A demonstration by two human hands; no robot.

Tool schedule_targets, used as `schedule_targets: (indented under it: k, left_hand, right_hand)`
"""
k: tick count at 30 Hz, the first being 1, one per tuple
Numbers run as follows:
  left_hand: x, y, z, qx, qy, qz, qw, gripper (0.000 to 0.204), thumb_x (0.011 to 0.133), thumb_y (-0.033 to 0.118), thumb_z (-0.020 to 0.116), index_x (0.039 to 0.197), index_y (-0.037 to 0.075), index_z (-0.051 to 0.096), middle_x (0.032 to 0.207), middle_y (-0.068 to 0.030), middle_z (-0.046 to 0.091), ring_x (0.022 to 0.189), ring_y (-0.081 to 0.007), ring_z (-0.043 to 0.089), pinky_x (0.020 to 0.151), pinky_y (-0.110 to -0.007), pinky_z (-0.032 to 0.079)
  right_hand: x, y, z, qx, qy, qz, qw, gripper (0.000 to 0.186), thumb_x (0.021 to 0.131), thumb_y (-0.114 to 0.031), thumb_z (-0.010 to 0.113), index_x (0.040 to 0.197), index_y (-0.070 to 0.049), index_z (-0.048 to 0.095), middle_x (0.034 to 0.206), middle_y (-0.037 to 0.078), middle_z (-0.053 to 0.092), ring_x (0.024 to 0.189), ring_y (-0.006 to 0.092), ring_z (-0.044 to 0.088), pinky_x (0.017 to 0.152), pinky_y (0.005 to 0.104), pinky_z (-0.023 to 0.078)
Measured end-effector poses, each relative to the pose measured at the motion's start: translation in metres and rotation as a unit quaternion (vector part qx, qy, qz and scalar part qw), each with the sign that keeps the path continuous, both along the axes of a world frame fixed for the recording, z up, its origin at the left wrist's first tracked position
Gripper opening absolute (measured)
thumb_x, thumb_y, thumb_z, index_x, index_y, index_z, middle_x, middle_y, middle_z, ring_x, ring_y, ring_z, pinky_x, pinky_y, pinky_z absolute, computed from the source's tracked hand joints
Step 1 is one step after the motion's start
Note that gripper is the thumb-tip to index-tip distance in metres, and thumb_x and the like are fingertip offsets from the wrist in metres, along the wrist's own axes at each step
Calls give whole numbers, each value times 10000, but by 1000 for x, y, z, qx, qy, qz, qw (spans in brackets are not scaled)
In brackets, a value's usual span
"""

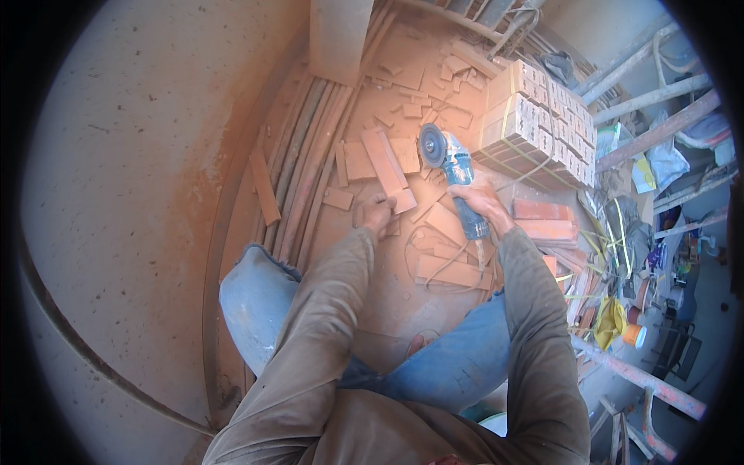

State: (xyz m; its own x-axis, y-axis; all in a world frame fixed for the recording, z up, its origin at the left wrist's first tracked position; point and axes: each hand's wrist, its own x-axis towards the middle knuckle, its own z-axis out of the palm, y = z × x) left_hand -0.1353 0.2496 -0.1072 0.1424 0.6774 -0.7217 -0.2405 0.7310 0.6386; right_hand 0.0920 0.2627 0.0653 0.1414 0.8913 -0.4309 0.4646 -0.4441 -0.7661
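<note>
My right hand [482,197] is wrapped round the blue body of an angle grinder [459,164]. Its round grey disc [432,145] points away from me, clear of the tile to its left; whether it spins I cannot tell. My left hand [377,215], fingers curled, grips the near end of a small reddish-orange tile piece [404,201]. That piece lies against the near end of a long, narrow clay tile [383,160], which rests on other flat pieces. A cord [479,252] runs from the grinder's rear end toward me over loose tiles [449,271].
Broken tile pieces [422,105] litter the dusty floor ahead. Long poles [310,163] lie along the wall at left. Strapped stacks of tiles [535,124] stand at right, with loose red tiles [546,222] nearer. Scaffold tubes [659,139] and a yellow bag [610,323] are farther right.
</note>
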Motion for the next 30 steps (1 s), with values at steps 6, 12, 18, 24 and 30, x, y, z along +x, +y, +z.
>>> schedule_targets:
  k: [6,12,18,24,30]
  left_hand:
    - [1,-5,22,-14,26,-18,999,282,998,204,631,1165,-21,657,1131,-110,670,993,-207,670,796,-328,607]
    - [4,-14,20,-5,13,16,1000,283,1016,241,616,1109,-18,681,951,-85,685,781,-163,649,671,-283,563]
    - [23,-24,-12,10,40,42,998,297,1002,272,646,925,-5,718,735,-62,684,610,-116,621,551,-264,498]
    - [32,-31,-28,39,113,30,992,325,959,302,674,892,-14,715,748,-103,723,683,-165,677,661,-329,521]
    - [31,-31,-28,27,126,2,992,348,951,350,663,898,13,731,778,-122,740,759,-209,708,752,-360,528]
  right_hand:
    - [-8,2,-9,-26,-10,30,999,360,736,-207,771,1026,-25,660,857,74,684,758,174,639,712,340,524]
    - [-22,14,-13,-33,-42,53,997,370,721,-220,773,1009,-15,662,845,97,695,768,197,661,719,354,531]
    - [-29,39,-26,-37,-68,92,993,389,727,-215,789,1018,11,664,826,94,686,738,187,658,686,345,533]
    - [-46,48,-13,-53,-94,85,990,373,689,-278,784,901,18,704,816,126,710,764,227,686,709,372,535]
    - [-49,55,-17,-74,-105,88,988,409,685,-296,791,909,36,712,828,134,710,767,231,688,711,374,538]
